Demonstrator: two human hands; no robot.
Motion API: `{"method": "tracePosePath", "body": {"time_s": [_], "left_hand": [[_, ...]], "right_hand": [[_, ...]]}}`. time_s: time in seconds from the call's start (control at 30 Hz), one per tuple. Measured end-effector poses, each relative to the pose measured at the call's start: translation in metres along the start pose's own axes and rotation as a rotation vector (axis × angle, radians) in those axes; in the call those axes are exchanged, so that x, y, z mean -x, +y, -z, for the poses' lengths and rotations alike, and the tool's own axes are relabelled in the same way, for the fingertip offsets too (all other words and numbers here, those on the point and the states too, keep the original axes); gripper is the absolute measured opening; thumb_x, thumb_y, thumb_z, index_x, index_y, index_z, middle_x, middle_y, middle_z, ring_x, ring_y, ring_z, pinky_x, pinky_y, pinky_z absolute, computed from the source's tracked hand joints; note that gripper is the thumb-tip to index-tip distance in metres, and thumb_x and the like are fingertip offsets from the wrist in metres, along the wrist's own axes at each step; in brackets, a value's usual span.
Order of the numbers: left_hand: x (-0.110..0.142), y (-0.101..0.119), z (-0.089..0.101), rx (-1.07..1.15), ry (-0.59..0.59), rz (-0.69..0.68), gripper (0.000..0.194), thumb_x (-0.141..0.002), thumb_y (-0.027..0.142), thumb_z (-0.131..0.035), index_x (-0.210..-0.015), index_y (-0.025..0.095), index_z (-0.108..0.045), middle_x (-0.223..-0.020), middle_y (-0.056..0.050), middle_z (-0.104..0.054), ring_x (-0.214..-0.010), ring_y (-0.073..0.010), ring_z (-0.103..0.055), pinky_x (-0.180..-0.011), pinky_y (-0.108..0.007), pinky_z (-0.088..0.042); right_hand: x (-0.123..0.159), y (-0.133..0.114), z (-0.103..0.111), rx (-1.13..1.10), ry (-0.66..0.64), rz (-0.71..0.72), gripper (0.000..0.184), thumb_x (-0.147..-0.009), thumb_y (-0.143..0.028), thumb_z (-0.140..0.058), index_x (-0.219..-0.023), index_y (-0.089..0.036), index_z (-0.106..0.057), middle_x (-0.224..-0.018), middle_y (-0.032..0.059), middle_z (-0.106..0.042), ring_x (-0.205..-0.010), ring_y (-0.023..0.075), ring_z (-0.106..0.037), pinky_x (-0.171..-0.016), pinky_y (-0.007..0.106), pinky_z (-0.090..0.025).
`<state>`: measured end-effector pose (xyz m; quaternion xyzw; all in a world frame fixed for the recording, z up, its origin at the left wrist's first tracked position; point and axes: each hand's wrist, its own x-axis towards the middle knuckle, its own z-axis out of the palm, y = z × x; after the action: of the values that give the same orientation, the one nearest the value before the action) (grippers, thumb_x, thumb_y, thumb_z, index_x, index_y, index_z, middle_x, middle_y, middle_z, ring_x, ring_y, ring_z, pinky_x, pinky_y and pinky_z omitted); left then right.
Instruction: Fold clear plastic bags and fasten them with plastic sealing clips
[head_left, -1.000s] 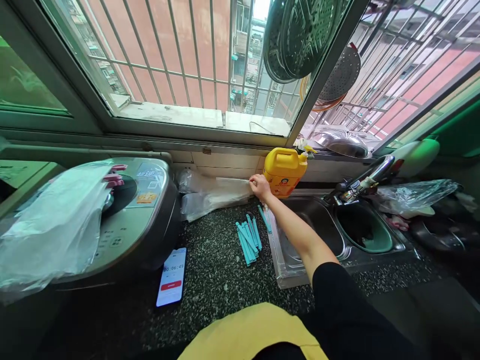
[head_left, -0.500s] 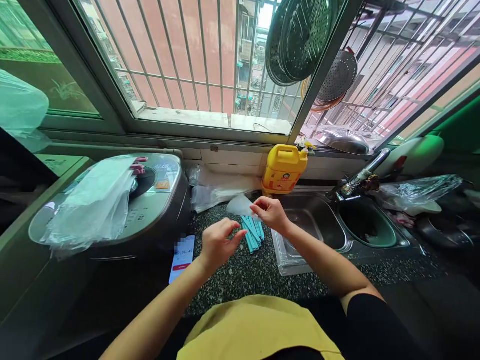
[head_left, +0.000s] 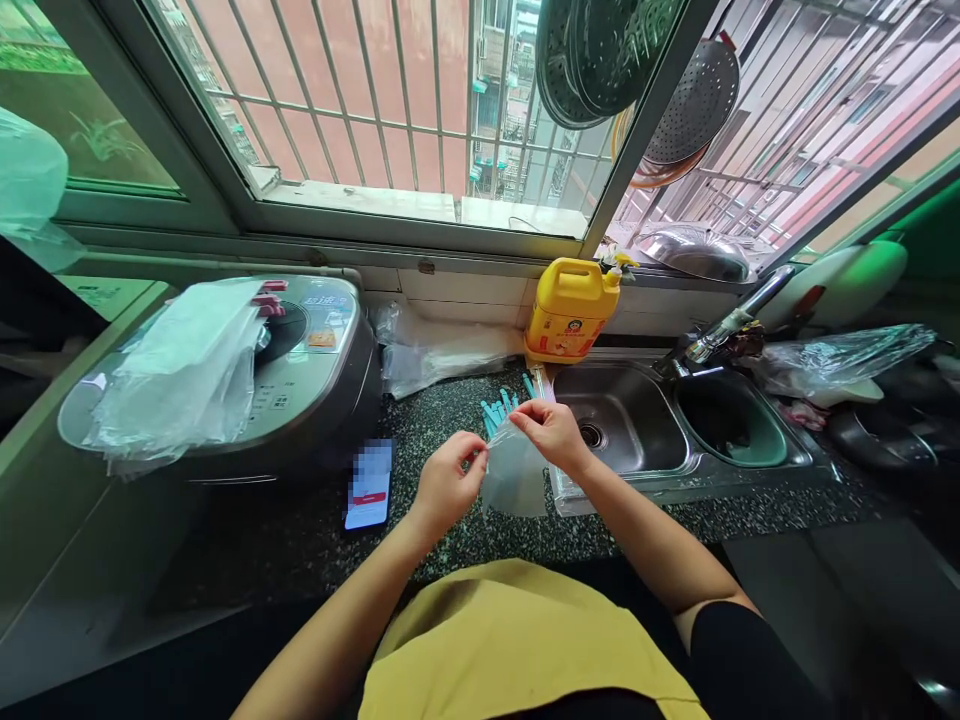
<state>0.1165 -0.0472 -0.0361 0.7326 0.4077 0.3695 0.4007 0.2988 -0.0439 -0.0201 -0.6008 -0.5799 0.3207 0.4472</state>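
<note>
Between my two hands hangs a small clear plastic bag (head_left: 516, 482), its top edge stretched taut. My left hand (head_left: 451, 478) pinches one corner of it between thumb and fingers. The other corner is pinched by my right hand (head_left: 551, 434), a little higher and farther right. Just behind the bag lie several turquoise strips (head_left: 495, 410) on the speckled dark countertop (head_left: 439, 545). The bag and my fingers partly cover them.
A yellow jug (head_left: 574, 312) stands by the steel sink (head_left: 637, 410), which has a green basin (head_left: 739, 420). Clear bags (head_left: 442, 355) lie along the wall. To the left are a phone (head_left: 369, 490) and a rice cooker (head_left: 330, 360) with plastic bags (head_left: 180, 375) on top.
My left hand, empty before, now pinches the bag's edge. The bag has come nearer and hangs down between both hands. The view has tilted slightly downward.
</note>
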Motion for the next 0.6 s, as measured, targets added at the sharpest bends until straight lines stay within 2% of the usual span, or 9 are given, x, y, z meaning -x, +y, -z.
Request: {"method": "tracePosePath", "body": {"time_s": [0.13,0.23,0.3,0.4,0.43,0.6], "left_hand": [[0.000,-0.006,0.010,0.167,-0.042,0.204,0.020,-0.080,0.032,-0.048,-0.072,0.017,-0.059,-0.067,-0.002,-0.063,-0.059,-0.0134,-0.054,-0.056,-0.024,-0.043],[0.002,-0.003,0.011,0.184,-0.034,0.225,0.022,-0.079,0.035,-0.048,-0.069,0.017,-0.057,-0.064,-0.001,-0.061,-0.057,-0.0129,-0.052,-0.055,-0.024,-0.041],[0.004,0.000,0.014,0.173,-0.053,0.231,0.022,-0.078,0.035,-0.048,-0.068,0.017,-0.055,-0.060,0.000,-0.058,-0.055,-0.0127,-0.051,-0.053,-0.024,-0.040],[0.010,0.002,0.020,0.033,-0.087,0.224,0.015,-0.077,0.030,-0.047,-0.069,0.018,-0.054,-0.058,0.002,-0.054,-0.054,-0.0127,-0.049,-0.052,-0.023,-0.037],[0.012,0.000,0.023,-0.053,-0.089,0.214,0.012,-0.075,0.027,-0.047,-0.070,0.019,-0.054,-0.059,0.001,-0.055,-0.055,-0.0130,-0.050,-0.052,-0.024,-0.037],[0.023,-0.016,0.030,-0.410,-0.055,0.178,0.009,-0.072,0.018,-0.045,-0.069,0.021,-0.053,-0.063,0.000,-0.058,-0.058,-0.0153,-0.054,-0.054,-0.025,-0.037]], "right_hand": [[0.007,0.003,0.003,-0.032,-0.016,-0.013,0.037,-0.076,-0.054,-0.058,-0.082,-0.017,-0.063,-0.059,-0.0012,-0.055,-0.050,0.0103,-0.047,-0.046,0.022,-0.037],[0.021,0.002,-0.002,0.048,-0.012,0.049,0.043,-0.070,-0.050,-0.065,-0.099,-0.018,-0.060,-0.079,0.0033,-0.062,-0.065,0.0135,-0.055,-0.057,0.024,-0.045],[0.031,0.003,-0.006,0.170,-0.014,0.074,0.041,-0.068,-0.041,-0.070,-0.101,-0.019,-0.060,-0.086,0.0049,-0.064,-0.072,0.0157,-0.059,-0.065,0.027,-0.048],[0.038,0.005,-0.007,0.318,-0.044,0.069,0.014,-0.077,-0.028,-0.061,-0.088,-0.020,-0.065,-0.075,0.0033,-0.066,-0.069,0.0160,-0.060,-0.067,0.028,-0.046],[0.039,0.006,-0.006,0.339,-0.060,0.072,0.011,-0.079,-0.025,-0.057,-0.083,-0.020,-0.065,-0.072,0.0031,-0.067,-0.067,0.0159,-0.060,-0.065,0.027,-0.046],[0.036,0.004,0.006,0.359,-0.145,0.125,0.012,-0.079,-0.019,-0.056,-0.079,-0.020,-0.068,-0.074,0.0035,-0.069,-0.067,0.0159,-0.062,-0.064,0.026,-0.045]]}}
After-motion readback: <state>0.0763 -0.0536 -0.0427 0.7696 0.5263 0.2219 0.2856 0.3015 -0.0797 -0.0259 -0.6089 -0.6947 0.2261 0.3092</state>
